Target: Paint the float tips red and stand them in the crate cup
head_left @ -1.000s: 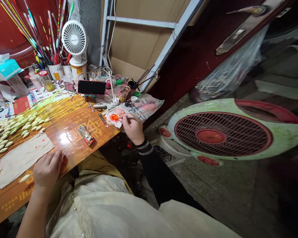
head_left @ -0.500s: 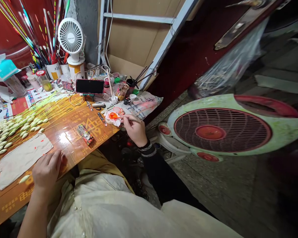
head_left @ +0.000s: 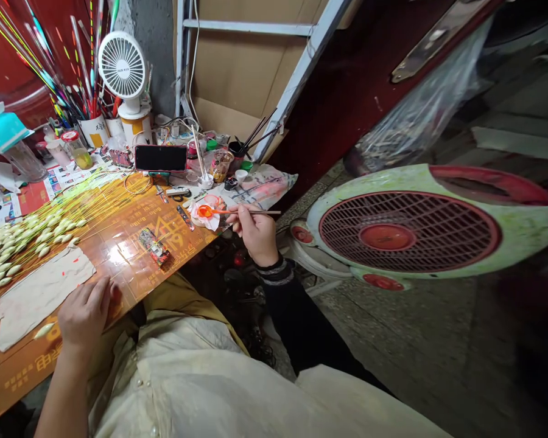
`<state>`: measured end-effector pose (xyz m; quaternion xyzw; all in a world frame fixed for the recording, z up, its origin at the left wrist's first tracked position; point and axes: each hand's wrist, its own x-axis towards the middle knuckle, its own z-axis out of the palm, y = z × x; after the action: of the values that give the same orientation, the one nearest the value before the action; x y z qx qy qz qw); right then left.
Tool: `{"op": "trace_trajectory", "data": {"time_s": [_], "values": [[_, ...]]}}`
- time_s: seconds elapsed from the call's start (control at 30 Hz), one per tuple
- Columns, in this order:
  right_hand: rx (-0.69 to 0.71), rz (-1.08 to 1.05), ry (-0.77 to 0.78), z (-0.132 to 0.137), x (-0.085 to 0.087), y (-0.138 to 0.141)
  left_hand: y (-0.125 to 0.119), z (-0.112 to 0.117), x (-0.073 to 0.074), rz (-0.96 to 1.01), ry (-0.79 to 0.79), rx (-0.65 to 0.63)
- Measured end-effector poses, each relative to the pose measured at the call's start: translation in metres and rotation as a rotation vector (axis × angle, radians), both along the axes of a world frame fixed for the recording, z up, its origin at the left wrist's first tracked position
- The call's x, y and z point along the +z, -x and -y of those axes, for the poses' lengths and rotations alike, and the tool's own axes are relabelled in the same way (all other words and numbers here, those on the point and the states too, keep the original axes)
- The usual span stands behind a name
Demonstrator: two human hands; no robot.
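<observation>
My right hand (head_left: 258, 234) is closed around a thin paintbrush (head_left: 267, 212), held nearly level. The brush tip reaches into bright orange paint (head_left: 205, 211) in a small dish lined with white, stained paper (head_left: 211, 221). My left hand (head_left: 84, 310) rests at the table's near edge, fingers curled together. A pale spindle-shaped fishing float (head_left: 44, 330) sticks out beside it, its line running under the curled fingers; the grip itself is hidden. Just beyond that hand lies a cream cloth (head_left: 43, 298) with small orange marks.
Several pale floats (head_left: 9, 252) with thin stems lie at the left. A paint-crusted block (head_left: 154, 246), a phone (head_left: 161, 159), small white fan (head_left: 123, 64), jars (head_left: 77, 149) and scissors (head_left: 178, 192) are on the table (head_left: 119, 274). A large green-and-red fan (head_left: 388, 237) stands right.
My right hand has turned and shifted slightly right, the brush now lying more level with its tip still at the orange paint. The left hand stays in place. The view shifts slightly.
</observation>
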<state>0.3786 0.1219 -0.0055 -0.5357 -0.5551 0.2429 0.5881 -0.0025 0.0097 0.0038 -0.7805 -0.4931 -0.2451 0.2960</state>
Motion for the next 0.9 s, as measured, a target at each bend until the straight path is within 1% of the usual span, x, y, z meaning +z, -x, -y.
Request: {"op": "trace_trajectory", "data": {"time_s": [0.1,0.23,0.4,0.57,0.67,0.73,0.9], "values": [[0.039,-0.071,0.029,-0.003,-0.010,0.004,0.000,0.000,0.000,0.001,0.000,0.005],[0.030,-0.064,0.044,-0.002,-0.019,0.004,0.002,0.000,-0.002,0.002,0.018,0.016],[-0.018,-0.064,0.030,0.004,-0.020,-0.002,0.003,0.001,-0.004,0.031,0.050,0.017],[-0.058,-0.141,-0.027,0.012,-0.018,-0.003,0.002,0.003,-0.004,0.073,0.109,0.024],[-0.044,-0.163,-0.105,0.025,-0.020,0.008,0.002,0.004,-0.004,0.061,0.131,0.039],[0.001,-0.135,-0.165,0.038,-0.025,0.023,0.003,0.005,-0.005,0.057,0.141,0.056],[0.181,0.090,-0.353,0.067,-0.046,0.066,0.005,0.007,-0.007,0.076,0.175,0.076]]}}
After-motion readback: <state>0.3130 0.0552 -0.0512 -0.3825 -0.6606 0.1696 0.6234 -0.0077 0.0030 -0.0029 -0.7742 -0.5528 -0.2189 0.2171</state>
